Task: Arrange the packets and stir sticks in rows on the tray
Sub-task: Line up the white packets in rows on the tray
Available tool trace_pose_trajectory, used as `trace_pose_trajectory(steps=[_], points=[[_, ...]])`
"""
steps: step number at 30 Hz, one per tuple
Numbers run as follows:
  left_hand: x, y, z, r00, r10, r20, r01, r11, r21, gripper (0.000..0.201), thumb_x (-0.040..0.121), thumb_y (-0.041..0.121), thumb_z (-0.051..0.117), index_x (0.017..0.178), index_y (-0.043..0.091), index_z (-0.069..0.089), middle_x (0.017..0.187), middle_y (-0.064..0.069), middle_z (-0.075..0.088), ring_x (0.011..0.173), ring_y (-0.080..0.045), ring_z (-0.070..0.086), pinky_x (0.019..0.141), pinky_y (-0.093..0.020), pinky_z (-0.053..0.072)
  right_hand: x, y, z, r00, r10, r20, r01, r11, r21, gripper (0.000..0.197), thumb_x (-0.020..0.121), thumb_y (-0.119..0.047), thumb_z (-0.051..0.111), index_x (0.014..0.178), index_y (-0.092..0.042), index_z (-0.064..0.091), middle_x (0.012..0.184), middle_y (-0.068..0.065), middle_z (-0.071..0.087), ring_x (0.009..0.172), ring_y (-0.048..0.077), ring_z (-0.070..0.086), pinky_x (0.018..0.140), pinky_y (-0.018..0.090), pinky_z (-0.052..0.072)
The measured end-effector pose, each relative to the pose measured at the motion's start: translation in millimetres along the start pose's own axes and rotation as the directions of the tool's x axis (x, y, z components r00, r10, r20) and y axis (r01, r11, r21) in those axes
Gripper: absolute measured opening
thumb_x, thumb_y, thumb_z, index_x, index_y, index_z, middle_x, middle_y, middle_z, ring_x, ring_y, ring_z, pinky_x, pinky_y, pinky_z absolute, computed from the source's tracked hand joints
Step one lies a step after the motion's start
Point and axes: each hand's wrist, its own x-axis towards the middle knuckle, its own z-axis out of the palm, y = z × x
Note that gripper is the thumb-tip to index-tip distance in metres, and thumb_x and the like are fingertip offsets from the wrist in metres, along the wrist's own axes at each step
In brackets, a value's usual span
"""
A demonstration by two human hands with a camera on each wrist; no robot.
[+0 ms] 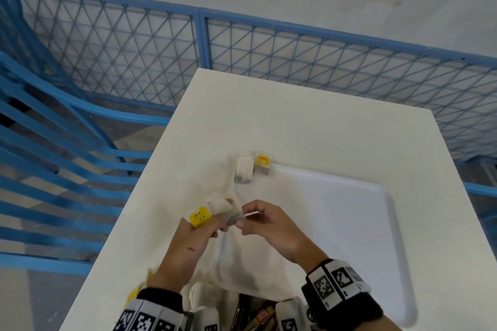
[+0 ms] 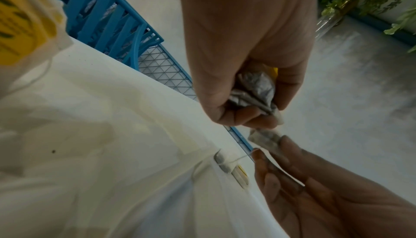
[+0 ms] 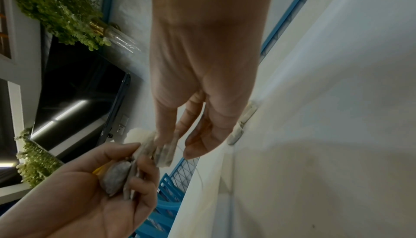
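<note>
**Both hands working a bunch of tea bags above the tray's left edge**

Head view: the left hand [image 1: 188, 244] is clutching several tea bags [image 1: 219, 203] with a yellow tag [image 1: 199, 216], while the right hand [image 1: 271, 226] is pinching one bag [image 1: 236, 219] at the bunch. Two bags [image 1: 244, 169] are lying at the far left corner of the white tray [image 1: 349, 223], on the table [image 1: 295, 121].

Left wrist view: the left hand [image 2: 245, 46] is gripping crumpled bags [image 2: 254, 88]; the right fingers [image 2: 290, 145] are nipping another bag [image 2: 265, 138].

Right wrist view: the right hand [image 3: 202, 74] is pinching a bag [image 3: 165, 154]; the left hand [image 3: 90, 193] is holding the rest [image 3: 117, 176].
</note>
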Motion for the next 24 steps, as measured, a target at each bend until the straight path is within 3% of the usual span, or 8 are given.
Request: trace_pose_trajectory(steps=[4,9,11,15,18,22,24], points=[[2,-1,-1,1.000,-0.004,0.013,0.005,1.000,-0.023,0.039,0.065,0.042,0.063,0.095,0.019,0.073,0.078,-0.008,0.065,0.074,-0.013,0.059,0.074,-0.031,0.044,5,-3,-2,1.000,-0.024,-0.019,0.025,0.999,0.038,0.009,0.083,-0.005,0.066,0.088,-0.009,0.060,0.090,0.010,0.065,0.076,0.015,0.062,0.076,0.024,0.053],[6,1,0,1.000,-0.021,0.004,0.021,1.000,-0.012,0.041,0.064,0.043,0.064,0.094,0.017,0.073,0.082,-0.008,0.068,0.074,-0.012,0.061,0.075,-0.032,0.044,14,-10,-6,1.000,-0.023,0.004,0.023,0.999,-0.031,0.013,0.086,-0.005,0.063,0.099,-0.004,0.063,0.095,0.007,0.065,0.083,0.016,0.061,0.078,0.026,0.055],[8,2,-1,1.000,-0.025,0.009,0.025,1.000,-0.009,0.034,0.069,0.037,0.065,0.097,0.018,0.073,0.083,-0.005,0.069,0.076,-0.011,0.062,0.075,-0.029,0.045,19,-11,-8,1.000,-0.027,-0.008,0.026,0.995,-0.092,0.012,0.085,-0.005,0.064,0.097,-0.004,0.065,0.094,0.005,0.067,0.083,0.014,0.062,0.080,0.026,0.055],[14,-3,-4,0.995,-0.060,-0.080,0.052,0.994,-0.097,0.013,0.085,0.017,0.065,0.095,0.013,0.072,0.083,-0.002,0.071,0.083,-0.018,0.066,0.076,-0.026,0.050,29,-12,-15,0.987,-0.039,-0.155,0.036,0.999,-0.019,0.009,0.082,-0.001,0.065,0.086,-0.008,0.063,0.080,0.005,0.064,0.069,0.012,0.061,0.066,0.019,0.054],[13,-5,-6,0.989,-0.103,-0.103,0.079,0.975,-0.209,0.010,0.084,0.016,0.065,0.086,0.013,0.075,0.083,-0.004,0.070,0.083,-0.020,0.067,0.074,-0.023,0.054,43,-8,-28,0.925,-0.014,-0.380,0.034,0.998,0.046,0.011,0.081,0.001,0.066,0.082,-0.008,0.060,0.072,0.006,0.063,0.060,0.012,0.059,0.060,0.018,0.053],[10,-8,-6,0.988,-0.127,-0.093,0.093,0.947,-0.307,0.018,0.089,0.009,0.053,0.097,0.004,0.069,0.088,-0.007,0.069,0.084,-0.020,0.068,0.072,-0.022,0.056,63,4,-42,0.821,0.011,-0.570,-0.027,0.999,-0.019,0.012,0.080,-0.004,0.069,0.077,-0.011,0.061,0.067,0.005,0.064,0.063,0.017,0.059,0.073,0.032,0.055],[10,-9,-7,0.985,-0.143,-0.096,0.100,0.929,-0.357,0.018,0.089,0.004,0.051,0.100,0.000,0.065,0.088,-0.010,0.068,0.081,-0.021,0.068,0.071,-0.023,0.056,69,8,-45,0.789,-0.002,-0.615,-0.063,0.994,-0.084,0.009,0.080,-0.010,0.070,0.076,-0.013,0.062,0.065,0.002,0.064,0.063,0.016,0.059,0.075,0.033,0.054]])
